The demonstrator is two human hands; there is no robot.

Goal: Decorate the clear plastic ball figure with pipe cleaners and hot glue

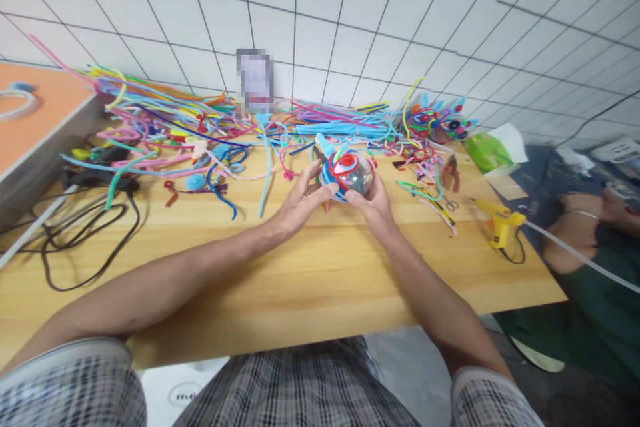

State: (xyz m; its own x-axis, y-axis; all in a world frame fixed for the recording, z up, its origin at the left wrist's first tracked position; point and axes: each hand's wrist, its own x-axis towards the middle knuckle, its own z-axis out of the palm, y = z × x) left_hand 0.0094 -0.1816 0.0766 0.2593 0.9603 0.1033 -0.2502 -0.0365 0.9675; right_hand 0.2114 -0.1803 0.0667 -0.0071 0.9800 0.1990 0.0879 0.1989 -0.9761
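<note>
Both my hands grip a clear round ball (361,179) decorated with coiled blue and red pipe cleaners, a little above the middle of the wooden table (320,273). My left hand (301,202) closes on its left side, thumb in front near the blue coils. From the right, my right hand (374,208) holds the clear part, its thumb at the lower front. A red round piece with a pale rim sits on the ball's upper front, and a light blue tuft sticks up at its upper left. Fingers behind the ball are partly hidden.
Bundles of pipe cleaners (345,123) lie along the wall. Decorated balls (433,119) stand back right, near pliers (451,175) and a yellow glue gun (501,221). A phone (256,80) leans on the wall. Black cables (85,240) lie left; another person's arm (573,233) is at right.
</note>
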